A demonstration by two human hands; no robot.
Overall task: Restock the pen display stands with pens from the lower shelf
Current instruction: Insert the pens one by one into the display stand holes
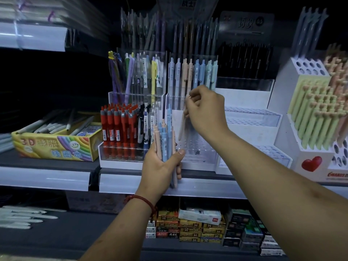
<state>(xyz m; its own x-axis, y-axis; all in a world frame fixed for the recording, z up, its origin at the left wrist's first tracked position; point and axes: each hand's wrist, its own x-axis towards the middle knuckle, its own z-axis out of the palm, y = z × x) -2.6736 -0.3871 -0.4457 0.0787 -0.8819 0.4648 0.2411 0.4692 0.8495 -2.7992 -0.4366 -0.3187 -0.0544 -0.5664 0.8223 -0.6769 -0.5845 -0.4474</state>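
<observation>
Left hand (160,167) is wrapped around a bundle of pastel beige and blue plastic pens (164,140), right at the front edge of the clear acrylic tiered pen stand (201,159). Right hand (205,110) pinches one slim beige pen (182,127) near its top, tilted over the stand's bottom tier, where loads of holes sit open. Packed red click pens (118,129) stand just to the left.

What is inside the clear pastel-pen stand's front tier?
A mostly unfilled hole grid and one beige pen pinched by the right hand. The left hand holds a pen bundle hiding the tier's left side.
</observation>
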